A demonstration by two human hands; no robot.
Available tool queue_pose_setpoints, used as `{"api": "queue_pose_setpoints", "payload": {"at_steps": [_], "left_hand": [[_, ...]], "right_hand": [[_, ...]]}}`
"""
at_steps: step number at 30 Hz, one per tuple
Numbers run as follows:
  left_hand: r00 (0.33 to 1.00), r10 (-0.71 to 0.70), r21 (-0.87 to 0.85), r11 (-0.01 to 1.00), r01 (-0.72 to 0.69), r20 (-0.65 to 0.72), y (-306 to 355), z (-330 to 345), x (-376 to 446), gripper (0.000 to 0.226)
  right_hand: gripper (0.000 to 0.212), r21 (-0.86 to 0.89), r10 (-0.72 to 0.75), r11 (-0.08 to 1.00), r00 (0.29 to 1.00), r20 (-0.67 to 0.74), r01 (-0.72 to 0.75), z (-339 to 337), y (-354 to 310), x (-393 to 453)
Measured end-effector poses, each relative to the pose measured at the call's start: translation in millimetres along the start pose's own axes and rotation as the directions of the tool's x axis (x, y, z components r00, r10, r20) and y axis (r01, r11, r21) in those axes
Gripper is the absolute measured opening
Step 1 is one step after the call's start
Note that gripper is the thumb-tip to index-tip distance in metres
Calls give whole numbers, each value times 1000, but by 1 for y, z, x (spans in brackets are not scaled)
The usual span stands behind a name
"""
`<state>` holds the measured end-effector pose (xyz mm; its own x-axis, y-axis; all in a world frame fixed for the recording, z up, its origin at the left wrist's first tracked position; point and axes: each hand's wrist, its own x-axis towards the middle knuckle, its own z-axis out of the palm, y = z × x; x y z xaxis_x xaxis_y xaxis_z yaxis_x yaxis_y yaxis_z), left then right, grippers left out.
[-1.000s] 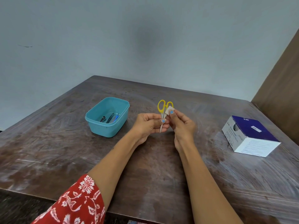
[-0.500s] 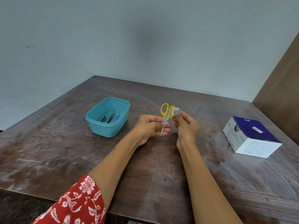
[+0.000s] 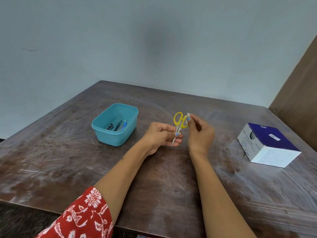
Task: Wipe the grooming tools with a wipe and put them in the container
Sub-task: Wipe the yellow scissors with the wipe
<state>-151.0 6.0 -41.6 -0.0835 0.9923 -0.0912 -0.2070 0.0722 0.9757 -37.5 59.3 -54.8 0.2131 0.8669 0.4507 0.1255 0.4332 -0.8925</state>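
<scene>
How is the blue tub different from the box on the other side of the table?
The teal tub has rounded corners and an open top, while the box has sharp edges with a dark blue top and white printed sides. The tub sits to the left of the hands and the box to their right. Small tools lie inside the tub; what the box holds cannot be seen. Both rest on the wooden table.

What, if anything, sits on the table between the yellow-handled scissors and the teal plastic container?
Nothing visible. The left hand holds the yellow-handled scissors above the bare wooden table, and the stretch across to the teal plastic container is open. The container has no lid on and already holds a few tools.
</scene>
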Motion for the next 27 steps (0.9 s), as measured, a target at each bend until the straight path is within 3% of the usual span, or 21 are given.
{"api": "queue_pose_setpoints", "payload": {"at_steps": [4, 9, 14, 20, 27], "left_hand": [[1000, 3, 7, 1000, -3, 11, 2, -1, -1, 9], [1000, 16, 8, 1000, -16, 16, 1, 0, -1, 9], [1000, 23, 18, 1000, -23, -12, 1, 1, -1, 13], [998, 43, 10, 999, -43, -42, 1, 2, 1, 21], [1000, 0, 41, 999, 0, 13, -1, 2, -1, 24]], "right_hand": [[17, -193, -265, 944, 964, 33, 266, -2, 2, -1], [15, -136, -242, 960, 970, 36, 245, -4, 3, 2], [16, -310, -477, 819, 873, 102, 483, 1, 6, 0], [13, -488, -563, 684, 817, 119, 543, 1, 4, -3], [6, -517, -545, 709, 838, 29, 479, -4, 3, -1]]}}
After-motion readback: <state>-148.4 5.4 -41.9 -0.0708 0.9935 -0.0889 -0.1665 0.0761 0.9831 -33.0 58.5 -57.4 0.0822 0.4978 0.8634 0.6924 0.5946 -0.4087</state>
